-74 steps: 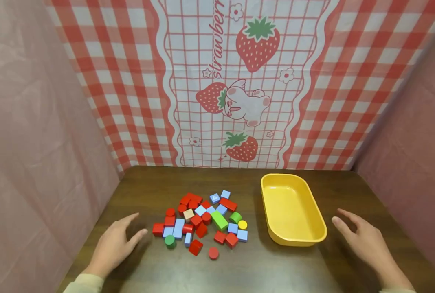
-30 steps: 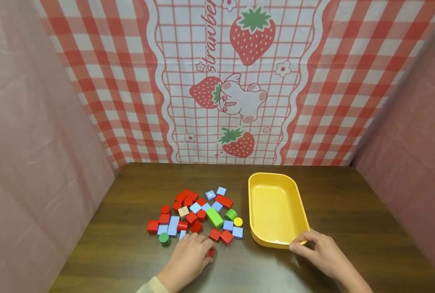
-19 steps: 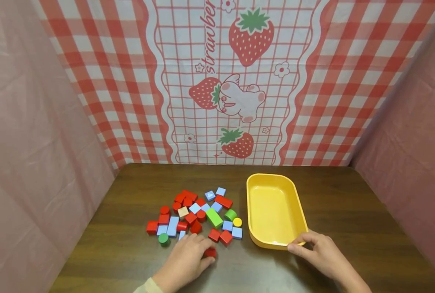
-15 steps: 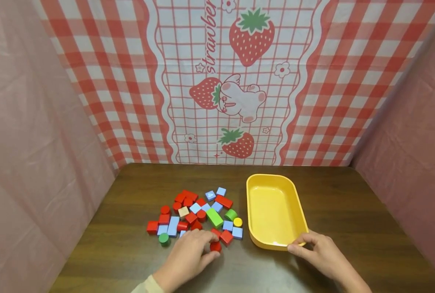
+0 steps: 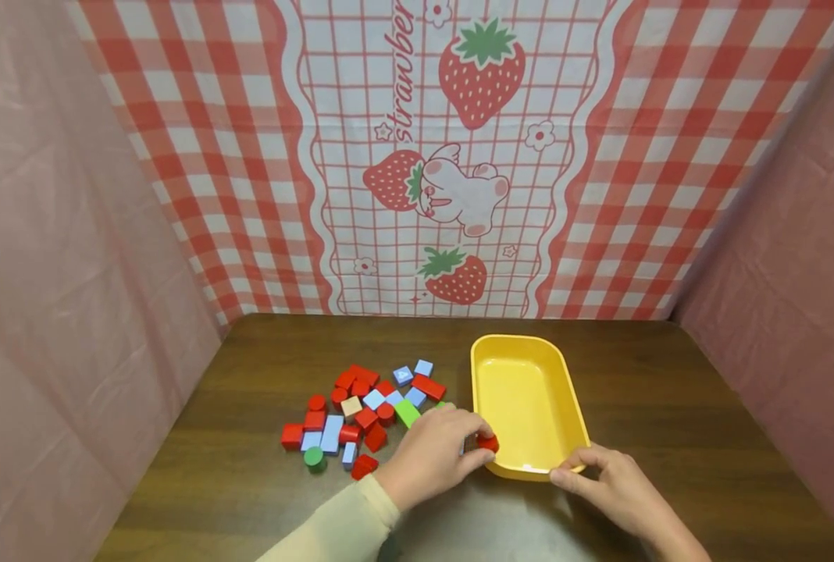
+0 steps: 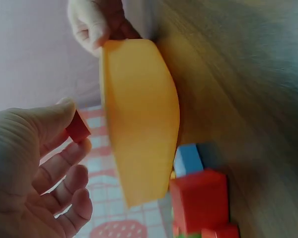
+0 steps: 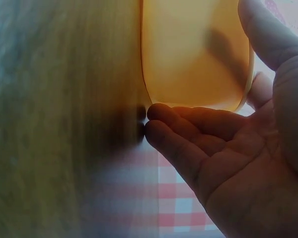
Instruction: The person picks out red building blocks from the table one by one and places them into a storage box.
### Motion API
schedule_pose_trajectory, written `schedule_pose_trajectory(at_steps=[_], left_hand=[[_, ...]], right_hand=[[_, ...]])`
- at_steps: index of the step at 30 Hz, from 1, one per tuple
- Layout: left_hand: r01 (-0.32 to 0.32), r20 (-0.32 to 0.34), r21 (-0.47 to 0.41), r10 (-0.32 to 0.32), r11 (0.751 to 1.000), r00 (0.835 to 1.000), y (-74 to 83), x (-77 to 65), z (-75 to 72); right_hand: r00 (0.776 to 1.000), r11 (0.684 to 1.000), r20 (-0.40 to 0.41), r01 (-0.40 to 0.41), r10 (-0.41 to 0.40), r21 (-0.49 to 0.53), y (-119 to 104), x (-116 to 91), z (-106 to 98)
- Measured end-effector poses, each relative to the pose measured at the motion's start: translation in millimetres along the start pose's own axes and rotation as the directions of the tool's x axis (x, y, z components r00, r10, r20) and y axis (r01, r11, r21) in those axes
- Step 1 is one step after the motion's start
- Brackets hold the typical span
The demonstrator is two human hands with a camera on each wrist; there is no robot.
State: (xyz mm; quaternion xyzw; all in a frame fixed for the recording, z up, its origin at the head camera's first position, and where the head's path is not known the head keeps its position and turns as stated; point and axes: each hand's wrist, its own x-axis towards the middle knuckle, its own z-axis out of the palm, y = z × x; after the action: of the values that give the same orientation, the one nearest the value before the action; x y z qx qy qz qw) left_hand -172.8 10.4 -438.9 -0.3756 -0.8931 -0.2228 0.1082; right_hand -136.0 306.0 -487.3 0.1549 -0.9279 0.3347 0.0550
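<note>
My left hand (image 5: 434,451) pinches a small red round block (image 5: 487,442) between thumb and fingertips, at the near left rim of a yellow plastic tray (image 5: 577,398). In the left wrist view the red block (image 6: 78,127) shows between thumb and forefinger, beside the tray's outer wall (image 6: 139,114). At the near right corner my right hand (image 5: 617,480) grips the tray's rim. Its thumb lies over the rim and its fingers rest along the outer wall in the right wrist view. Nothing lies inside the tray.
Left of the tray, several red, blue and green blocks lie loosely together, with a plain wooden block (image 5: 351,407) and a dark green cylinder (image 5: 315,459) among them. My left hand hides some blocks. A checked strawberry cloth (image 5: 248,172) hangs behind the dark wooden table (image 5: 199,499).
The left hand has reached the blocks, picked up the red round block and carried it right to the tray. The right hand has taken the tray's rim, and the tray sits further left.
</note>
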Motion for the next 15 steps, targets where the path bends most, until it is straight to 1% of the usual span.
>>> schedule_pose_trajectory(at_steps=[4,7,11,15], left_hand=[[0.002,0.022,0.019,-0.002,1.000,1.000,3.5,24.3,18.1],[0.021,0.036,0.052,-0.023,0.998,0.999,4.5,37.6,32.2],[0.065,0.043,0.128,-0.071,0.990,0.997,5.8,48.5,47.2],[0.114,0.046,0.180,-0.124,0.977,0.991,8.7,54.6,55.6]], right_hand=[[1.000,1.000,-0.004,0.003,-0.003,0.002,1.1,0.3,1.1],[1.000,1.000,0.000,0.008,-0.008,0.008,1.5,0.2,1.6],[1.000,1.000,0.010,0.004,-0.004,0.018,1.6,0.1,1.5],[1.000,1.000,0.014,-0.010,0.010,0.020,2.0,0.1,0.4]])
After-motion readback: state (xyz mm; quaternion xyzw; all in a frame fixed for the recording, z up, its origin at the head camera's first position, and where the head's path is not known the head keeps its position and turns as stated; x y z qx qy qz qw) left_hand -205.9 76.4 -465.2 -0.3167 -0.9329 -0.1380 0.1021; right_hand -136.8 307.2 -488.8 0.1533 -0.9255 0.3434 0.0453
